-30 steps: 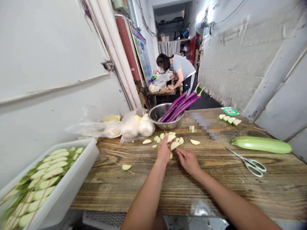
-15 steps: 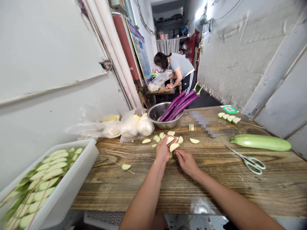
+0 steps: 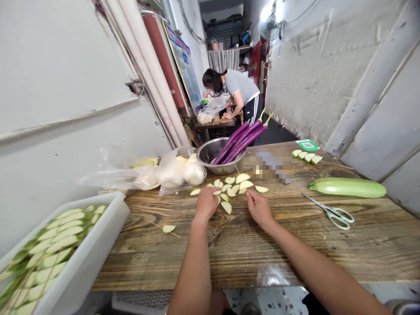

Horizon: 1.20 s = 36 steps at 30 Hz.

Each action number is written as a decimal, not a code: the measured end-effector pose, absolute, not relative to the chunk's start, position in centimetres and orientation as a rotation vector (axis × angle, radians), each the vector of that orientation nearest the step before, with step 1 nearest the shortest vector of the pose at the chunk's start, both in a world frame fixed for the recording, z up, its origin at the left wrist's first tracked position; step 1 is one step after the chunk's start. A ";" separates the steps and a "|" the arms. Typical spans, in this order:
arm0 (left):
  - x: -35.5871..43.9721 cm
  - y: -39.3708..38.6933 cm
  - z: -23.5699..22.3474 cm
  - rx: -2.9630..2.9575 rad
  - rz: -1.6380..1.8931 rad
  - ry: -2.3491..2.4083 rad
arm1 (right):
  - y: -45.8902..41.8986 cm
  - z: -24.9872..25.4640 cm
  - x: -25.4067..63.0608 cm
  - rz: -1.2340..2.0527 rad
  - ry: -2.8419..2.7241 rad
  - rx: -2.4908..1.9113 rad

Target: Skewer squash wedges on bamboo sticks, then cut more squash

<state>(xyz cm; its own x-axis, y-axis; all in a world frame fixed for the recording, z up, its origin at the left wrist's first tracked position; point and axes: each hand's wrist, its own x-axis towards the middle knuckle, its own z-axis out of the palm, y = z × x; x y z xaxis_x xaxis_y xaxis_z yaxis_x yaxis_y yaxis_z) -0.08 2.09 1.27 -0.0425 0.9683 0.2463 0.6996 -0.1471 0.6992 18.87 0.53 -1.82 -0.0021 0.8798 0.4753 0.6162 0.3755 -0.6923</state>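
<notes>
Okay, left hand [image 3: 206,204]: fingers at loose slices [image 3: 226,207], grip unclear
Right hand [image 3: 259,208]: pinching skewer [image 3: 236,169] with threaded slices [image 3: 243,177]

The white tub [image 3: 98,245] is cut off by the left and bottom edges. The contents of the plastic bags [image 3: 177,175] are obscured. The skewer [image 3: 236,168] is masked by slices [image 3: 246,185] (its near end by the right hand [image 3: 259,210]). One gray object [image 3: 273,164] is pixelated beyond recognition.

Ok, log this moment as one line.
left hand: at loose slices | right hand: holding loaded skewer | beyond: purple eggplants in steel basin | right: scissors, green squash
</notes>
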 end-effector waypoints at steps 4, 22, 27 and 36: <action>-0.5 1.7 0.7 2.230 0.474 1.624 | 0.8 -1.8 18.9 0.413 -1.668 -1.348; 1.3 2.4 0.8 1.425 1.109 1.295 | 0.0 -1.5 18.5 0.463 -1.685 -1.200; 0.8 3.6 0.6 0.462 1.432 0.951 | -1.4 -1.7 17.8 0.460 -1.964 -1.127; -1.0 4.5 0.2 -0.066 1.403 0.715 | -2.4 -1.5 17.2 0.386 -2.224 -1.219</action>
